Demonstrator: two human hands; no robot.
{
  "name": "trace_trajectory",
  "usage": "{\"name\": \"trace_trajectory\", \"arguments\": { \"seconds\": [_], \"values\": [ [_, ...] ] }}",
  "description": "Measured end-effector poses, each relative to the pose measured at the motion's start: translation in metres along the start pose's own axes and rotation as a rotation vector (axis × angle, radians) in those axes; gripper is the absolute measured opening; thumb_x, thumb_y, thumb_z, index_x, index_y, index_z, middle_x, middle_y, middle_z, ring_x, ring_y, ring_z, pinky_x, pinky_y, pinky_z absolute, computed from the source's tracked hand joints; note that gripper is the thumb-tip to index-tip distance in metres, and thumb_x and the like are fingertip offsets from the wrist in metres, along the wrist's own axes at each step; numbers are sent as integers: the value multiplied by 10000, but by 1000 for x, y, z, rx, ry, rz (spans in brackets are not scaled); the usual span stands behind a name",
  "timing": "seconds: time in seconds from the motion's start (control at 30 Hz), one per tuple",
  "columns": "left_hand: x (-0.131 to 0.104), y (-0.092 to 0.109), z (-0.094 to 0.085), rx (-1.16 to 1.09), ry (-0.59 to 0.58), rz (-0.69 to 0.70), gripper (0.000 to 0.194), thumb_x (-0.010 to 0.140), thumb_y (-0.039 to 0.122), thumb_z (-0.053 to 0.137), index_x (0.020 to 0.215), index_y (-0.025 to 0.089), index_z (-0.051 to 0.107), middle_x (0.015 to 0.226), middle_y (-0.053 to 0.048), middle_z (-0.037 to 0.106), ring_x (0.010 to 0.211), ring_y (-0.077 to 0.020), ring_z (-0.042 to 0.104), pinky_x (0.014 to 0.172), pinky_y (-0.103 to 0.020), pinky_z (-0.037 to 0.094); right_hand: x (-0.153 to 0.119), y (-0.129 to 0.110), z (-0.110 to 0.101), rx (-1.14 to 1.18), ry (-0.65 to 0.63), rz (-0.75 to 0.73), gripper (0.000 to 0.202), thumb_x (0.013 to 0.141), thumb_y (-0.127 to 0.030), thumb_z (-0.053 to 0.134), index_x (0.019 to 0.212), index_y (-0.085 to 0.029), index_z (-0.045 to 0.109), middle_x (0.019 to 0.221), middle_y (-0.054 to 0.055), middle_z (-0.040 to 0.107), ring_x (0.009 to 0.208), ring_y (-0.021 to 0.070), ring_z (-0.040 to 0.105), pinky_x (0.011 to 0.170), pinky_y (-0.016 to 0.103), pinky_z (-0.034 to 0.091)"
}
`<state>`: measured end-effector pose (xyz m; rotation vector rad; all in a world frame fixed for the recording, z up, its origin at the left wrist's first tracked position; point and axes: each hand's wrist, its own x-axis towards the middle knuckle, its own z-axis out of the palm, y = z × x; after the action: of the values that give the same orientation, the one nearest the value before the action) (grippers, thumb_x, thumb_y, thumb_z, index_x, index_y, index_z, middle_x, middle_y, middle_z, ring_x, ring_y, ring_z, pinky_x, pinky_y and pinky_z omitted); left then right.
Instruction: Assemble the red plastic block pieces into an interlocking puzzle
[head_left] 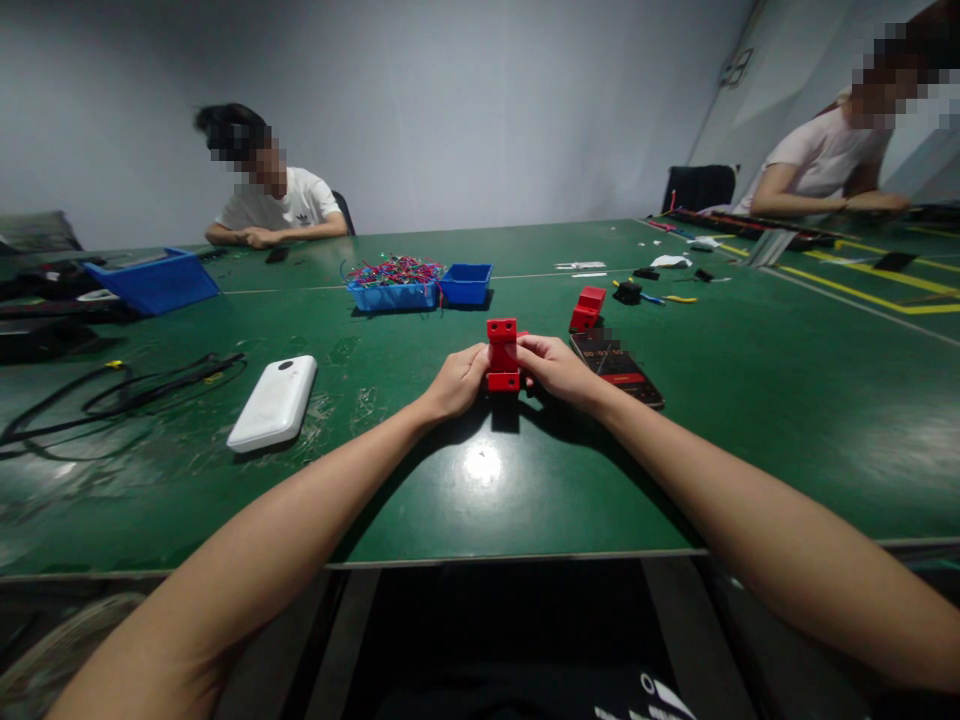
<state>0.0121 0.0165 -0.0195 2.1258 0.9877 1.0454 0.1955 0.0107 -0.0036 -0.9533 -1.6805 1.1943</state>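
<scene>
A red block-like part [502, 356] with small round holes is held upright above the green table [450, 510], between both hands. My left hand [457, 381] grips its left side, fingers closed. On its right side, my right hand [556, 368] pinches it with thumb and fingers. Just right of that hand lies a phone [626, 372] with a lit screen. A second red part [587, 309] stands by the phone's upper end. The far sides of the held part are hidden.
A white power bank [274, 403] and black cables [150, 395] lie left. Behind are a blue bin of coloured wires [394, 290], a small blue bin [466, 284] and a tilted blue bin [157, 282]. Pliers [652, 297] lie back right. Two people sit across the table.
</scene>
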Motion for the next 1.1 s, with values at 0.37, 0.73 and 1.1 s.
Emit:
{"name": "trace_trajectory", "arguments": {
  "seconds": [0.37, 0.73, 1.1],
  "values": [
    [-1, 0, 0, 16, -11, 21, 480, 963, 516, 279, 845, 143, 558, 805, -50, 614, 730, -159, 551, 713, -289, 437, -1, 1, 1, 13, 13, 3, 479, 720, -615, 660, 827, -149, 633, 633, -33, 568, 501, 75, 450, 479, 227, 344],
    [0, -1, 2, 39, 25, 5, 517, 953, 558, 279, 810, 151, 565, 786, -44, 615, 726, -159, 551, 712, -281, 445, -1, -4, 2, -8, 15, -10, 401, 654, -518, 760, 796, -159, 649, 703, -18, 623, 543, 81, 477, 492, 220, 380],
    [-1, 1, 3, -158, -67, -89, 670, 925, 670, 237, 774, 140, 619, 686, -53, 630, 661, -161, 577, 639, -287, 454, 7, 14, 0, 259, 108, 145, 482, 603, -604, 777, 722, -166, 617, 549, -24, 549, 445, 77, 427, 437, 232, 327]
  ]
}}
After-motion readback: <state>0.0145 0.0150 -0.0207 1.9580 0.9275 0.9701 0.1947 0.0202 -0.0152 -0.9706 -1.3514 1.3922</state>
